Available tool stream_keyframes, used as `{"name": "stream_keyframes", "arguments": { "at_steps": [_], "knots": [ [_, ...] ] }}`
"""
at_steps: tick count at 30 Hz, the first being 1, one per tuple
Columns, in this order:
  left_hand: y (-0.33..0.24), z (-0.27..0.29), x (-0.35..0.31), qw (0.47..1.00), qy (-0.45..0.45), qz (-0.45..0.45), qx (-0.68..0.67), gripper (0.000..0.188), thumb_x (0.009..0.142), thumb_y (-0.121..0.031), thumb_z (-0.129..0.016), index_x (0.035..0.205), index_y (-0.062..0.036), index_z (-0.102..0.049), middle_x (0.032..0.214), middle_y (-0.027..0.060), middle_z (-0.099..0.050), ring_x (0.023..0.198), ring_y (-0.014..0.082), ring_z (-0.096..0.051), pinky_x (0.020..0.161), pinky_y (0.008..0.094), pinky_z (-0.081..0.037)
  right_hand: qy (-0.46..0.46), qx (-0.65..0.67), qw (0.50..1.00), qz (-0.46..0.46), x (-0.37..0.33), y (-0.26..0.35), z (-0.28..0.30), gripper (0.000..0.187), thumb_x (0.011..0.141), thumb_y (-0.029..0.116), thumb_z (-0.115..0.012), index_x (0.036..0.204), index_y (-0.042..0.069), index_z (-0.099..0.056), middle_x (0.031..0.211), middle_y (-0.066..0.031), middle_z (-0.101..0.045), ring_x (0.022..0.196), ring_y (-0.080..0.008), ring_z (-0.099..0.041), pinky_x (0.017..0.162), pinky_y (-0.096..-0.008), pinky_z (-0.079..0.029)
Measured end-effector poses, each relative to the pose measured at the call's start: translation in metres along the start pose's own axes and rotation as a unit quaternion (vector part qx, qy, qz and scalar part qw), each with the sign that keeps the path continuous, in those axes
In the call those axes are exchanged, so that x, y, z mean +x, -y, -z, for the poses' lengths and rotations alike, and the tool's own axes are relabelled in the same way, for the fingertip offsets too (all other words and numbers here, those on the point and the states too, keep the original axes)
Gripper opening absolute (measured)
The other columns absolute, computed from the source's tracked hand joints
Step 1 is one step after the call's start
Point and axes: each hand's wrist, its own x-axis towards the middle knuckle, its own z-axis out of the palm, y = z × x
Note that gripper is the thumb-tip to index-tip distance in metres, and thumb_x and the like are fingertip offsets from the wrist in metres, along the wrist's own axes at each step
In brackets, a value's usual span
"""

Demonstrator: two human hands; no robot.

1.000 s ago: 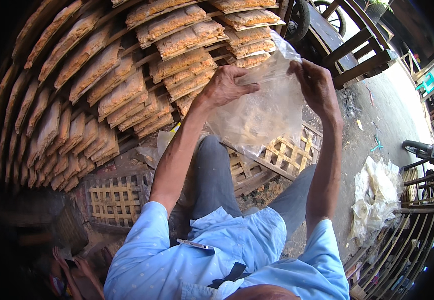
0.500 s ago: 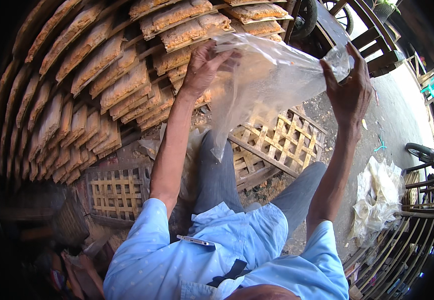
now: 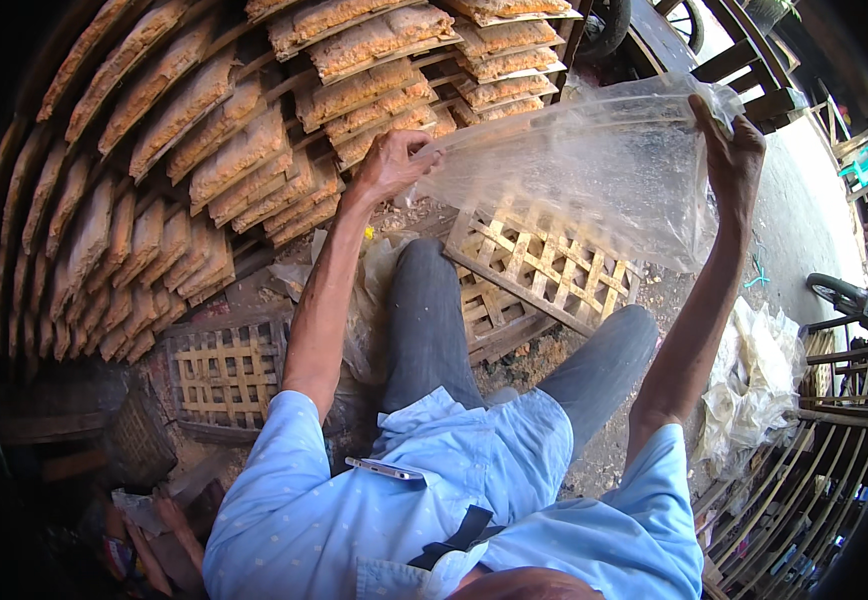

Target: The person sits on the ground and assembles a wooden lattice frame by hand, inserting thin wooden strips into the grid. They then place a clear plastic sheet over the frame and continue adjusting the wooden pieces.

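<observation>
Between my hands stretches a clear plastic sheet (image 3: 574, 150), wrinkled and see-through. My left hand (image 3: 391, 165) pinches its left end, close to the stacked slabs. At the sheet's far right end, my right hand (image 3: 729, 145) grips a bunched corner between thumb and fingers. The sheet hangs in the air above a woven bamboo lattice tray (image 3: 544, 265), which shows through the plastic. Whether the sheet is a single layer or an opened bag, I cannot tell.
Racks of crumbly orange-white slabs (image 3: 239, 165) on boards rise at the left and far side. Another lattice tray (image 3: 224, 375) lies lower left. Crumpled plastic sheets (image 3: 749, 380) are heaped at right, near a slatted bamboo rack (image 3: 784, 510). Another person's hands (image 3: 159, 525) show lower left.
My hands have moved apart, the left one lower and leftward, the right one rightward. The plastic sheet, loosely draped before, is now drawn out wide between them.
</observation>
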Motion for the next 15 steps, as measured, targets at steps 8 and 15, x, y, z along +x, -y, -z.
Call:
{"name": "stream_keyframes", "arguments": {
  "at_steps": [8, 15],
  "knots": [
    [0.010, 0.029, 0.008, 0.976, -0.029, -0.012, -0.216, 0.017, 0.102, -0.018, -0.074, 0.109, -0.0023, -0.075, 0.092, 0.0030, -0.076, 0.085, 0.0104, -0.073, 0.079, 0.0274, -0.060, -0.093, -0.266, 0.957, -0.074, -0.009, -0.011, 0.009, 0.036, 0.100, 0.038, -0.075, 0.111, 0.005, -0.079, 0.108, -0.0135, -0.080, 0.095, -0.0258, -0.076, 0.089, -0.0424, -0.056],
    [-0.072, 0.005, 0.016, 0.991, 0.013, -0.118, -0.058, 0.031, 0.091, -0.002, -0.077, 0.122, -0.0040, -0.076, 0.103, 0.0038, -0.078, 0.090, 0.0100, -0.072, 0.078, 0.0258, -0.060, 0.171, -0.090, 0.958, 0.210, -0.062, 0.111, -0.095, 0.090, 0.076, 0.034, -0.095, 0.154, 0.015, -0.053, 0.149, -0.0142, -0.062, 0.128, -0.0341, -0.066, 0.106, -0.0452, -0.057]
  ]
}}
